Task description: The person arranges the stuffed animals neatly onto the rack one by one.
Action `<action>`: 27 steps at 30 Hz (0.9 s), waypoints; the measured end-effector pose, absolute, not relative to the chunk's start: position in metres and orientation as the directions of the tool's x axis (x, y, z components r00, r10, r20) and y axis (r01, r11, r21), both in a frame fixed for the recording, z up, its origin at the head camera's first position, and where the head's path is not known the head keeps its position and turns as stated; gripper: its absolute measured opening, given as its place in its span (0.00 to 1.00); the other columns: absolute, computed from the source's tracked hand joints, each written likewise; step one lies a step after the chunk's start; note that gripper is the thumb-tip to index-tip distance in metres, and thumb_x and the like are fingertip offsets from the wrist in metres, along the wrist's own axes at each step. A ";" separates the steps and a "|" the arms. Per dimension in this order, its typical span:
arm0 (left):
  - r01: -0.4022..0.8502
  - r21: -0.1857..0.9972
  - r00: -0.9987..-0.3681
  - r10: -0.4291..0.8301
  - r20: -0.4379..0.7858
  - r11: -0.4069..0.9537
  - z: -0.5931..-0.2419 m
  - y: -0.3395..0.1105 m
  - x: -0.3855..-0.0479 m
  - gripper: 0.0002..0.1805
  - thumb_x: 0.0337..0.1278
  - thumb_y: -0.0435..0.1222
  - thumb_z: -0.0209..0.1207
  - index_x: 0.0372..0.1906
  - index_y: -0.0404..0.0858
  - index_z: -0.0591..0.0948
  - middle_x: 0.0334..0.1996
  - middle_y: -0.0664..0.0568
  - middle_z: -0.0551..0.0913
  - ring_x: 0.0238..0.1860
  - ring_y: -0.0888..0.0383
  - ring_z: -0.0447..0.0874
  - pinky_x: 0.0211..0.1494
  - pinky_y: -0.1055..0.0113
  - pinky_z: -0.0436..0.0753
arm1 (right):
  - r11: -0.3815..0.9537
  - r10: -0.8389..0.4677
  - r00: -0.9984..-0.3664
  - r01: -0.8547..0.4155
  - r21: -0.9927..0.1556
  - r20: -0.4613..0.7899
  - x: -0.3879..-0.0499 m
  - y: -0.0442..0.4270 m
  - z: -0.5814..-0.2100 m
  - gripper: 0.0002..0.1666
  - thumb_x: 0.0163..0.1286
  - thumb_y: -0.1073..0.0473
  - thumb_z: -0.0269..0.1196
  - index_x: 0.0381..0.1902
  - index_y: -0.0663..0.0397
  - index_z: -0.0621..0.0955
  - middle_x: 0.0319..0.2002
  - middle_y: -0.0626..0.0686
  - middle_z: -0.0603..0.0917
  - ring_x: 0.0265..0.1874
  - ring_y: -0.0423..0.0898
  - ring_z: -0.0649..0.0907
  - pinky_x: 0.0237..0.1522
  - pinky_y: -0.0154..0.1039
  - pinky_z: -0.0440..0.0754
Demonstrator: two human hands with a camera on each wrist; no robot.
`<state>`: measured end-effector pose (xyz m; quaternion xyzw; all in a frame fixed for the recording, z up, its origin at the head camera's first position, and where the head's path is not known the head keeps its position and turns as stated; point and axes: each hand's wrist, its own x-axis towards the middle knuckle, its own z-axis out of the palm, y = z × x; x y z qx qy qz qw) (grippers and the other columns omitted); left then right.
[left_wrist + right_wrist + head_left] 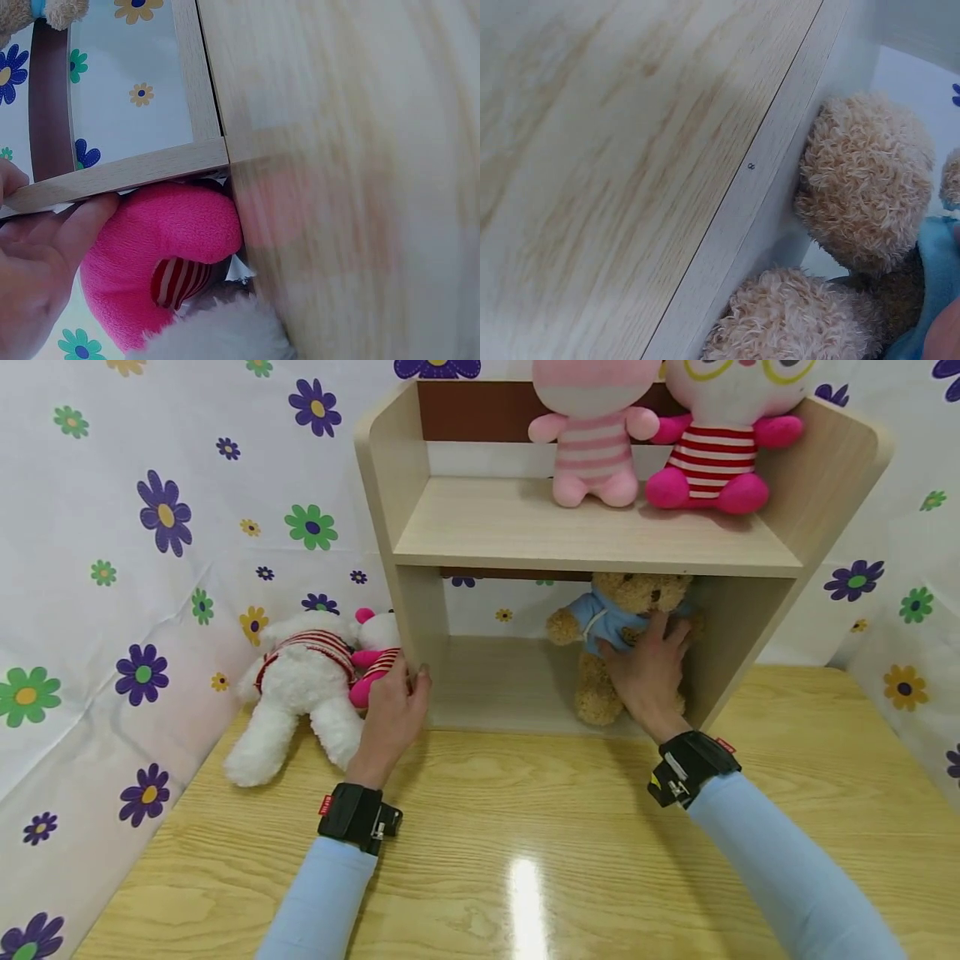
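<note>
A light wood shelf unit (pixel 517 539) stands on the table. In its lower compartment, towards the right, a brown teddy bear (pixel 596 689) in a blue top sits upright. My right hand (pixel 648 677) grips the bear at its chest and covers part of it. The shelf edge hides the top of its head. My left hand (pixel 392 718) holds the front edge of the left side panel (pixel 142 165), thumb on one face and fingers on the other. Beside those fingers lies a pink plush toy (pixel 161 232) with a striped top, partly hidden by the panel.
A white fluffy toy (pixel 292 693) in a striped top leans left of the shelf. Two striped plush toys, one pale pink (pixel 592 452) and one with hot-pink limbs (pixel 716 460), sit on the upper shelf. The wooden table (pixel 465 827) extends in front; a flowered cloth (pixel 217 510) hangs behind.
</note>
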<state>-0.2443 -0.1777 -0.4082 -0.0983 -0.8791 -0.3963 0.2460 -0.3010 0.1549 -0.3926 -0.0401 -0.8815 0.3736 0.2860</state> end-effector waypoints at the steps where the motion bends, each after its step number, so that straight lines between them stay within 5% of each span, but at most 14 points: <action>1: 0.371 0.647 -0.858 -0.022 0.514 0.667 -0.408 -0.178 -0.245 0.18 0.75 0.37 0.52 0.59 0.28 0.75 0.31 0.38 0.83 0.29 0.49 0.76 0.31 0.61 0.71 | 0.714 0.282 -0.822 -0.164 -0.680 0.495 -0.300 0.155 -0.393 0.43 0.64 0.42 0.72 0.65 0.58 0.65 0.62 0.70 0.62 0.61 0.69 0.69 0.45 0.68 0.78; 9: 0.379 0.648 -0.860 -0.008 0.510 0.660 -0.405 -0.174 -0.248 0.18 0.76 0.37 0.51 0.59 0.29 0.75 0.29 0.39 0.81 0.28 0.49 0.74 0.31 0.61 0.71 | 0.676 0.318 -0.794 -0.193 -0.712 0.517 -0.301 0.162 -0.388 0.36 0.69 0.47 0.69 0.62 0.61 0.66 0.57 0.70 0.65 0.46 0.63 0.73 0.44 0.62 0.75; 14: 0.370 0.652 -0.867 -0.006 0.498 0.662 -0.405 -0.173 -0.248 0.17 0.76 0.38 0.51 0.58 0.29 0.75 0.25 0.41 0.78 0.26 0.51 0.72 0.29 0.63 0.69 | 0.652 0.301 -0.855 -0.138 -0.746 0.421 -0.293 0.165 -0.382 0.40 0.69 0.43 0.67 0.67 0.57 0.63 0.62 0.69 0.65 0.48 0.64 0.74 0.45 0.62 0.74; 17: 0.371 0.649 -0.865 -0.007 0.501 0.665 -0.404 -0.174 -0.248 0.17 0.76 0.38 0.51 0.57 0.29 0.75 0.24 0.42 0.77 0.25 0.51 0.72 0.28 0.62 0.69 | 0.655 0.288 -0.835 -0.185 -0.733 0.469 -0.278 0.169 -0.376 0.37 0.70 0.45 0.66 0.67 0.56 0.65 0.61 0.69 0.69 0.50 0.66 0.76 0.47 0.63 0.74; 20: 0.372 0.647 -0.866 -0.004 0.501 0.666 -0.404 -0.176 -0.248 0.16 0.76 0.38 0.51 0.55 0.29 0.76 0.24 0.43 0.75 0.25 0.51 0.71 0.28 0.62 0.68 | 0.642 0.281 -0.717 -0.354 -0.680 0.638 -0.261 0.176 -0.371 0.26 0.70 0.57 0.65 0.59 0.64 0.73 0.52 0.70 0.76 0.46 0.65 0.79 0.46 0.57 0.75; 23: 0.367 0.650 -0.871 0.001 0.491 0.665 -0.405 -0.179 -0.247 0.16 0.75 0.38 0.52 0.56 0.30 0.75 0.23 0.46 0.73 0.25 0.53 0.70 0.28 0.64 0.67 | 0.645 0.265 -0.543 -0.514 -0.565 0.797 -0.248 0.187 -0.366 0.14 0.67 0.68 0.63 0.48 0.72 0.77 0.41 0.70 0.81 0.36 0.63 0.80 0.41 0.40 0.75; 27: 0.344 0.644 -0.889 0.018 0.457 0.684 -0.403 -0.184 -0.245 0.17 0.75 0.39 0.53 0.59 0.32 0.75 0.23 0.46 0.71 0.24 0.53 0.68 0.27 0.64 0.66 | 0.677 0.299 -0.405 -0.548 -0.491 0.864 -0.236 0.204 -0.357 0.13 0.67 0.66 0.65 0.41 0.75 0.78 0.34 0.68 0.81 0.31 0.53 0.80 0.39 0.25 0.68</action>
